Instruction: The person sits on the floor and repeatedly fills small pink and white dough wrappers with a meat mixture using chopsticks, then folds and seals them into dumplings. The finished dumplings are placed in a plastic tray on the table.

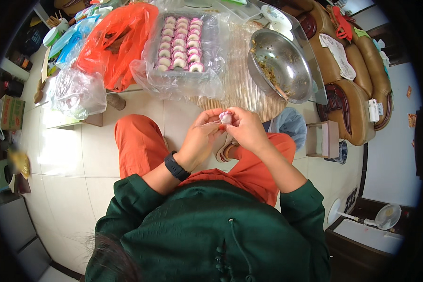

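Between my two hands, above my knees, is a small white dumpling [226, 117] with a pink-purple edge. My left hand [201, 136], with a black watch on its wrist, cups it from the left. The fingers and thumb of my right hand [247, 128] pinch it from the right. Ahead on the table, several similar dumplings [179, 48] stand in three rows on a tray [211, 47] lined with clear plastic. To the right of the tray, a steel bowl [296, 70] holds some crumbly yellow-brown filling [269, 73] and a utensil with a wooden handle [281, 91].
A red plastic bag [136, 28] and a crumpled clear bag [77, 94] lie left of the tray. The bowl rests on a round woven mat [237, 70]. Below the table edge is a lined bin [289, 126]. A brown sofa [348, 94] and a fan [387, 216] are at the right.
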`<control>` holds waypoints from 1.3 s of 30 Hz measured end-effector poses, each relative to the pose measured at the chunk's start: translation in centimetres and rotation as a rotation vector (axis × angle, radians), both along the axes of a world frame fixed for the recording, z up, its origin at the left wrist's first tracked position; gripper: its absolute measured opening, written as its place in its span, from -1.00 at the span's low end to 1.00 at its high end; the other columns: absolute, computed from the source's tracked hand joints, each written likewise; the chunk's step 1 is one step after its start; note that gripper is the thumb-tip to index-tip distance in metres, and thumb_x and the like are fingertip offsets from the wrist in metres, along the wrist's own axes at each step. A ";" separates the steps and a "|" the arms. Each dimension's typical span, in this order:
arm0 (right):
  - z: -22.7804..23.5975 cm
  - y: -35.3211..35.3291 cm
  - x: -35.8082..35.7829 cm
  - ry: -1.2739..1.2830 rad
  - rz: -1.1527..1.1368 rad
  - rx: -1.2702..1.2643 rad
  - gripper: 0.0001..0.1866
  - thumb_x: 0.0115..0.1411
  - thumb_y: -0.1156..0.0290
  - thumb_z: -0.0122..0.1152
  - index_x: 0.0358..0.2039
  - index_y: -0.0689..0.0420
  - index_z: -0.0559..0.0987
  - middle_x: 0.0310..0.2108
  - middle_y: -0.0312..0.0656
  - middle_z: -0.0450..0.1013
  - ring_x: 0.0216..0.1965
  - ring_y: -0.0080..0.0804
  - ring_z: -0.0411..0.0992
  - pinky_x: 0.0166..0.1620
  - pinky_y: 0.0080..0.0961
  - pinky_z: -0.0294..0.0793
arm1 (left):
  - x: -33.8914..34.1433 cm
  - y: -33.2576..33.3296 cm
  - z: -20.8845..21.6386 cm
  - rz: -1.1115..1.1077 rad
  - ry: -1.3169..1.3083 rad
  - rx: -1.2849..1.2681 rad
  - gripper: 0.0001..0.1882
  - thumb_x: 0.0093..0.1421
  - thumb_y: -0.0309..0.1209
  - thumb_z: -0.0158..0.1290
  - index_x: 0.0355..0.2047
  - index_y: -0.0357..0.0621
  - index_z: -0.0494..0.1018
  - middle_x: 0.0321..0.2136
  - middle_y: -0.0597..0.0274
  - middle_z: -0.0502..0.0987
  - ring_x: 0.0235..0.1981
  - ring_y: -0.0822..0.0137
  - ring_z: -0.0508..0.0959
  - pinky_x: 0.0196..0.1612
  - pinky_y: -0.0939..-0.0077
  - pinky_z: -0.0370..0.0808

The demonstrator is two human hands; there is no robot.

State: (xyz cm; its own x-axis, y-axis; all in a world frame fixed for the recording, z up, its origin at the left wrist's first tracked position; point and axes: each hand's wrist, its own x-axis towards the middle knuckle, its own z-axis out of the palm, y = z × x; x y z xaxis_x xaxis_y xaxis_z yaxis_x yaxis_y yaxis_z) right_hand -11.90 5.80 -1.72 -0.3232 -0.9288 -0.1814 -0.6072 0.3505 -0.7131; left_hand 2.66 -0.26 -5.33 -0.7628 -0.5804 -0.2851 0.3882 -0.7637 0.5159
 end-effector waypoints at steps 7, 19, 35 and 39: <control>4.4 -1.1 1.1 0.168 0.265 -0.123 -0.77 -0.04 0.53 0.15 -0.29 0.18 0.51 -0.38 0.01 0.48 -0.32 0.02 0.47 -0.26 -0.19 0.45 | 0.5 -2.3 0.8 -0.081 0.089 0.149 -0.53 0.35 -0.06 -0.21 -0.02 -0.23 0.34 -0.14 0.19 0.45 -0.12 0.31 0.45 0.01 0.41 0.36; 2.8 -4.1 4.0 0.437 0.362 -0.250 -0.74 -0.04 0.61 0.10 -0.26 0.31 0.44 -0.22 0.07 0.44 -0.28 0.03 0.47 -0.24 -0.22 0.51 | -1.3 -3.9 0.9 0.072 0.038 0.248 -0.49 0.39 -0.02 -0.34 -0.24 -0.17 0.45 -0.32 0.22 0.50 -0.28 0.37 0.47 -0.17 0.45 0.42; 1.5 -11.0 1.6 -0.192 -0.044 -0.204 -0.77 0.01 0.60 0.18 -0.25 0.25 0.54 -0.41 -0.18 0.53 -0.42 -0.53 0.51 -0.33 -0.59 0.47 | 2.7 -11.3 0.2 0.378 -0.611 -1.082 -0.74 0.24 -0.40 -0.04 -0.10 -0.23 0.43 -0.06 0.04 0.43 -0.27 0.12 0.54 -0.18 0.33 0.48; 1.2 -15.6 -0.3 -0.316 -0.101 -0.183 -0.79 0.01 0.62 0.20 -0.28 0.30 0.54 -0.37 -0.26 0.52 -0.39 -0.64 0.46 -0.30 -0.65 0.46 | 4.5 -13.0 -0.8 0.343 -0.748 -1.275 -0.76 0.12 -0.52 0.05 -0.17 -0.23 0.47 -0.15 -0.01 0.50 -0.22 0.00 0.54 -0.18 0.23 0.48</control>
State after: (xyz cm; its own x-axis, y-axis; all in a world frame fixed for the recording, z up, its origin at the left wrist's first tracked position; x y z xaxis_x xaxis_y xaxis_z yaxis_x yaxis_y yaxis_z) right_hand -12.24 -9.83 -0.48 -0.3697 -0.9213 -0.1208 -0.3161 0.2469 -0.9160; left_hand 7.12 -13.26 -6.10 -0.4550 -0.8450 0.2810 -0.1936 0.4018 0.8950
